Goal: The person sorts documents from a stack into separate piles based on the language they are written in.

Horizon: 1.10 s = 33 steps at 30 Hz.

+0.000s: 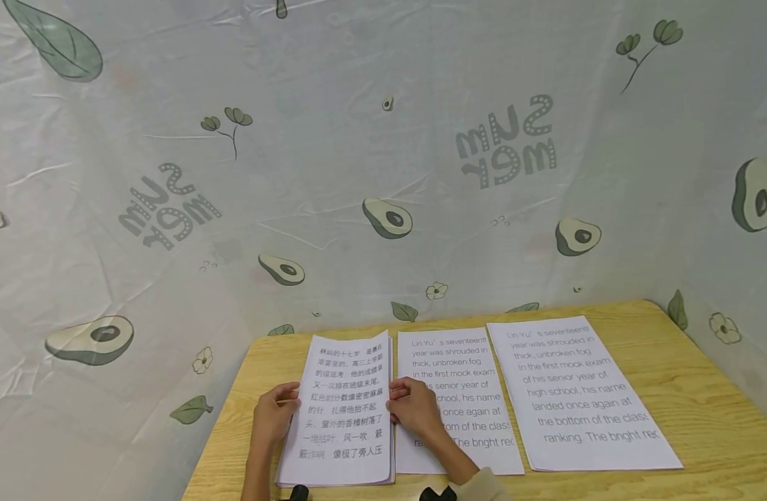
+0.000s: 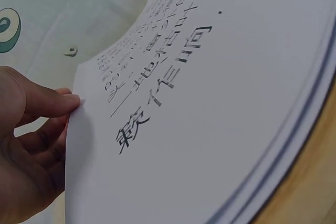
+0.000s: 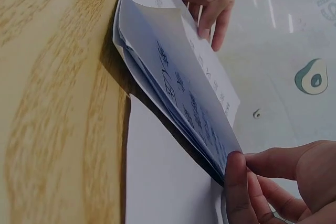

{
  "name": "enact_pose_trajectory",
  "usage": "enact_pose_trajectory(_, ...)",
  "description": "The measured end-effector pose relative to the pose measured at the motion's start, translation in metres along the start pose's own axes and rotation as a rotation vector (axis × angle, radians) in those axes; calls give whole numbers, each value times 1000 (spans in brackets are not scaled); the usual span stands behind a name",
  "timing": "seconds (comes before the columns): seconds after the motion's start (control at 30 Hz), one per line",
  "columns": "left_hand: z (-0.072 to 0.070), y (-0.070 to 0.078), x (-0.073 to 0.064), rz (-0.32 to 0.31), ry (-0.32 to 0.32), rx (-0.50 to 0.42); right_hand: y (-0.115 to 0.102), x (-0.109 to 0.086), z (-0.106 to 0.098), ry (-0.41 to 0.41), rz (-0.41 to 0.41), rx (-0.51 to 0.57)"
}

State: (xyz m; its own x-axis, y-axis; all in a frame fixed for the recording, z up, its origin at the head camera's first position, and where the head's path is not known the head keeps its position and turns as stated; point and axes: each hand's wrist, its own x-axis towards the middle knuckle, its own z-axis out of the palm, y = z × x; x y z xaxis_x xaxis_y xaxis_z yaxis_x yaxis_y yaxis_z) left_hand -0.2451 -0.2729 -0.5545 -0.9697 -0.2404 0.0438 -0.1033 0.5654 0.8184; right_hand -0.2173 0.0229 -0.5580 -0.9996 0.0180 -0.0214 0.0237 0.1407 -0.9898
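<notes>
A stack of white paper sheets [image 1: 342, 417] printed with large Chinese characters lies upright in front of me at the left of the table. My left hand [image 1: 274, 416] pinches its left edge; in the left wrist view the thumb [image 2: 62, 103] lies over the paper's border, other fingers behind. On the opposite edge, my right hand [image 1: 417, 410] pinches the paper between thumb and fingers. The right wrist view shows the top sheet [image 3: 184, 61] bowed up, with layered sheet edges under it. How many sheets each hand holds is hidden.
Right of the stack lies a page of English text [image 1: 452, 403], partly under my right hand and forearm. Farther right is another English page [image 1: 584, 396], slightly slanted. All rest on a wood-grain table [image 1: 709, 403]. A white avocado-patterned curtain [image 1: 333, 153] hangs behind.
</notes>
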Motion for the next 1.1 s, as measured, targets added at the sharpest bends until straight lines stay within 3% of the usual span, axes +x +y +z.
enact_pose_trajectory(0.5,0,-8,3,-21,23,18,1,-1,4,21,-38,-41)
enact_pose_trajectory(0.83,-3,0,-7,-15,66,9,4,-3,-24,72,-87,-171)
enact_pose_trajectory(0.97,6,14,-13,35,70,-2,3,-4,-41,80,-56,-180)
enact_pose_trajectory(1.1,26,27,-18,74,43,-25,2,-6,-60,94,-35,-218)
